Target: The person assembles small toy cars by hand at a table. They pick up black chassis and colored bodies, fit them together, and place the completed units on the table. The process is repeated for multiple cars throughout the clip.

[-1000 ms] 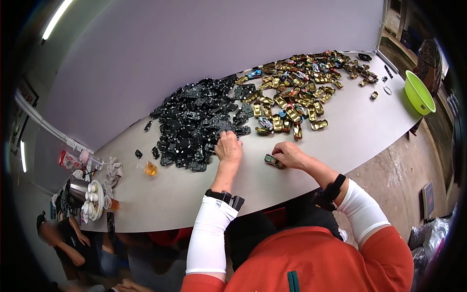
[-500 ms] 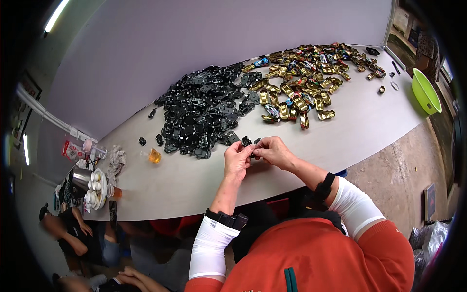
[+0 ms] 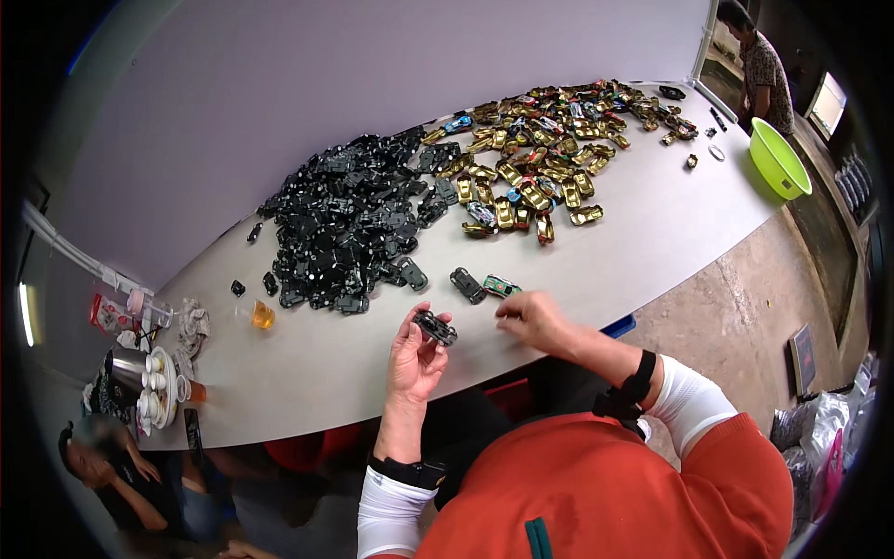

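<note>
My left hand [image 3: 416,365] is closed around a black toy car base [image 3: 435,327] with small wheels, holding it tilted above the near edge of the table. Apart from it, to the right, my right hand [image 3: 542,322] hovers with its fingers curled together. Whatever may be between those fingertips is too small and blurred to make out. Just beyond that hand lie a green patterned toy car [image 3: 502,286] and another black car base [image 3: 467,286], side by side on the table.
A heap of black car bases [image 3: 340,219] covers the table's left middle; gold and coloured toy cars [image 3: 535,196] are piled to its right. A green basin [image 3: 778,160] stands at the right end. Cups on a tray [image 3: 166,389] and an amber drink [image 3: 264,315] are left. Other people are nearby.
My hands, earlier together at a small black part, have drawn apart. The left now holds a car base up. A green car and a black base now show on the table. The view has shifted.
</note>
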### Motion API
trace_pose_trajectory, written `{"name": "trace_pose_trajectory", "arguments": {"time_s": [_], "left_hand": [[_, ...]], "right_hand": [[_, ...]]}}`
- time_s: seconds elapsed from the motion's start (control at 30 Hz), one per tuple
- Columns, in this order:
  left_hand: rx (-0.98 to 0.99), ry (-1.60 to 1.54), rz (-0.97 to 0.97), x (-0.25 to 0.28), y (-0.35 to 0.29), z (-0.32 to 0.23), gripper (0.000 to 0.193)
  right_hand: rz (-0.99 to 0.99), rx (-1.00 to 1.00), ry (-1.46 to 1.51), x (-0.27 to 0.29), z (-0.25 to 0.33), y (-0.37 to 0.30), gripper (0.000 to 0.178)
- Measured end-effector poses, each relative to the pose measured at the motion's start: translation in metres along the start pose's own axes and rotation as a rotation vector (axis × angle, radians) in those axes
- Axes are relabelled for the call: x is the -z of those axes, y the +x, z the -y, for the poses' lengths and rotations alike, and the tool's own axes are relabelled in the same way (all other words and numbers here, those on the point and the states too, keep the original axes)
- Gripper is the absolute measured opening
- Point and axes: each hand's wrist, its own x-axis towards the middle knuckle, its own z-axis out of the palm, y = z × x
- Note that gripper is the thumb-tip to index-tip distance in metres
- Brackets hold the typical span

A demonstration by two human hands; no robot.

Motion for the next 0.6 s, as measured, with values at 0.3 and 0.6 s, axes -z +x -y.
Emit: {"name": "trace_pose_trajectory", "arguments": {"time_s": [0.3, 0.6], "left_hand": [[0.020, -0.016, 0.058, 0.006, 0.005, 0.010, 0.036], [-0.249, 0.309, 0.025, -0.017, -0.007, 0.012, 0.031]], "right_hand": [[0.073, 0.022, -0.600, 0.019, -0.009, 0.048, 0.028], [0.171, -0.200, 0.557, 0.009, 0.044, 0.006, 0.021]]}}
